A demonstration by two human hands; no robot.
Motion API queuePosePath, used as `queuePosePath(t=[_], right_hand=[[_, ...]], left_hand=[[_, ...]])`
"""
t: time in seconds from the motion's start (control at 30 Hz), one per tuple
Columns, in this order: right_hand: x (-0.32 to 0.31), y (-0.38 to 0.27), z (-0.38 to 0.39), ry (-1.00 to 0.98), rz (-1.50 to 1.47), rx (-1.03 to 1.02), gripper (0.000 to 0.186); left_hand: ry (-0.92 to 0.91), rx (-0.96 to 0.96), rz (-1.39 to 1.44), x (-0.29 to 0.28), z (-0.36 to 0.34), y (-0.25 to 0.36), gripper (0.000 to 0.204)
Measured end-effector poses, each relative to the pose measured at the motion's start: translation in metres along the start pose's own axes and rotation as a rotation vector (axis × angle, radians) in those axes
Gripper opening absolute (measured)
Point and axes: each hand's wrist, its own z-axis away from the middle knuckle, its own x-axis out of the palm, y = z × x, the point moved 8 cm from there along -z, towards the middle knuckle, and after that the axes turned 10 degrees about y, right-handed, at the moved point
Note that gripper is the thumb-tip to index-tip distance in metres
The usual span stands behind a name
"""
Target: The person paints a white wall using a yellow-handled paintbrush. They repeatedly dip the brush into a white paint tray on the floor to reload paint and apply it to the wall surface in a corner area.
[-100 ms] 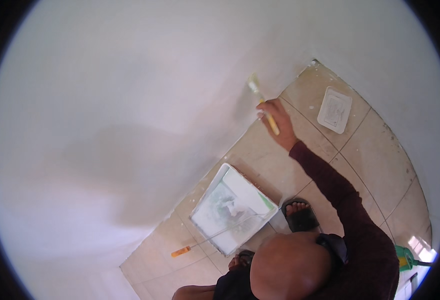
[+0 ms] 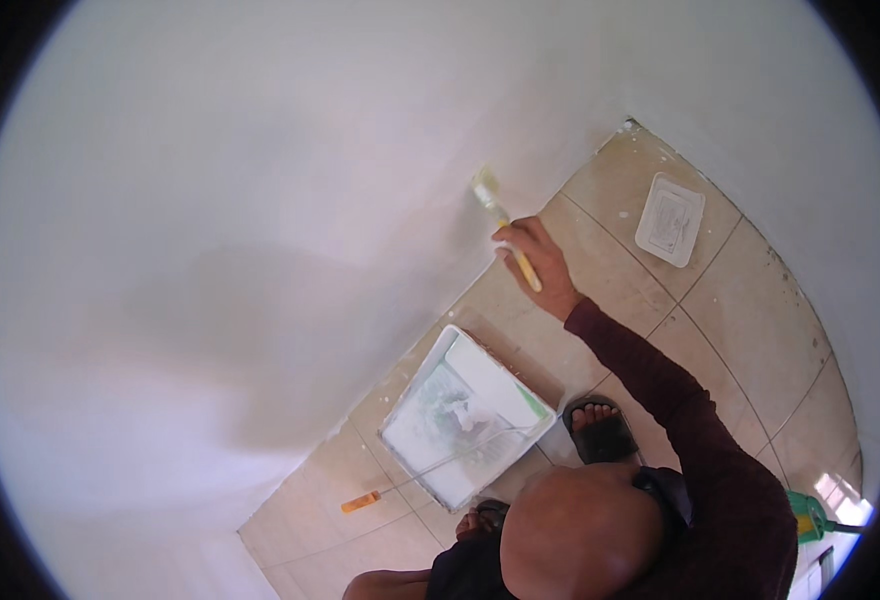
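Over the tiled floor's (image 2: 610, 270) L edge, partway down from its far corner, the R hand (image 2: 543, 262) has its grip clenched round the yellow hndl of a paintbrush (image 2: 490, 198). Brush tilted, bristles up-L in front of white wall (image 2: 290, 180); can't tell if they touch it. L hand's grip: can't tell. Maroon sleeve (image 2: 640, 350) covers R arm to the wrist, coming in from lower R. Lg white paint tray (image 2: 485, 365) on floor, nr its L edge; whitish inside w/ greenish patches. Orange-hndl tool (image 2: 361, 502) lies across tray, hndl out past its lower-L side, over floor. Dark sandal (image 2: 610, 440) w/ bare toes just beside tray's R corner; other foot (image 2: 473, 522) nr tray's bottom corner. Sm white rect. container (image 2: 672, 222) on floor, nr far corner, well apart from tray. Green item (image 2: 805, 515) nr floor's lower-R edge, partly hidden; kind unclear.
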Motion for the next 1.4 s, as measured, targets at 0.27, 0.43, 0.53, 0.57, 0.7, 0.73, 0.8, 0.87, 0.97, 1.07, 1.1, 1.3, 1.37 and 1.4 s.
queuePosePath(t=[0.27, 0.43, 0.53, 0.57, 0.7, 0.73, 0.8, 0.87, 0.97, 1.07, 1.1, 1.3, 1.37, 1.4], right_hand=[[0.010, -0.023, 0.003, -0.251, -0.294, -0.001, 0.017], [-0.039, 0.031, -0.042, -0.095, -0.298, 0.219, 0.011], [-0.051, 0.037, -0.046, 0.027, -0.253, 0.203, 0.012], [-0.055, 0.039, -0.042, 0.108, -0.247, 0.203, 0.012], [-0.049, 0.013, -0.026, 0.234, -0.031, 0.019, 0.015], [-0.034, 0.001, -0.021, 0.184, -0.048, -0.023, 0.017], [-0.006, -0.021, -0.007, 0.094, -0.065, -0.049, 0.024], [0.015, -0.031, 0.010, -0.012, -0.103, -0.021, 0.029], [0.036, -0.042, 0.031, -0.217, -0.193, 0.022, 0.028], [0.042, -0.058, 0.034, -0.426, -0.310, 0.112, 0.025], [0.041, -0.058, 0.030, -0.419, -0.336, 0.084, 0.024], [-0.022, 0.003, -0.024, -0.148, -0.259, 0.068, 0.010], [-0.050, 0.033, -0.044, -0.074, -0.227, 0.160, 0.012], [-0.067, 0.048, -0.053, -0.039, -0.251, 0.215, 0.012]], left_hand=[[0.040, 0.043, -0.038, 0.005, 0.012, 0.016, 0.047], [0.069, 0.005, -0.042, 0.005, 0.012, 0.016, 0.047], [0.056, 0.037, -0.015, 0.010, 0.020, 0.026, 0.047], [0.064, 0.062, -0.035, 0.012, 0.024, 0.032, 0.046], [0.046, 0.044, -0.080, 0.008, 0.019, 0.028, 0.046], [0.047, 0.038, -0.059, 0.009, 0.018, 0.025, 0.046], [0.046, 0.029, -0.024, 0.010, 0.017, 0.024, 0.046], [0.062, 0.062, -0.042, 0.004, 0.009, 0.015, 0.046], [0.085, 0.051, -0.066, 0.002, 0.009, 0.013, 0.046], [0.083, 0.042, -0.132, -0.002, 0.006, 0.011, 0.046], [0.082, 0.045, -0.159, -0.006, 0.002, 0.005, 0.046], [0.049, 0.093, -0.093, 0.004, 0.017, 0.027, 0.047], [0.038, 0.050, -0.008, 0.006, 0.015, 0.020, 0.047], [0.021, 0.024, 0.029, 0.007, 0.013, 0.016, 0.046]])
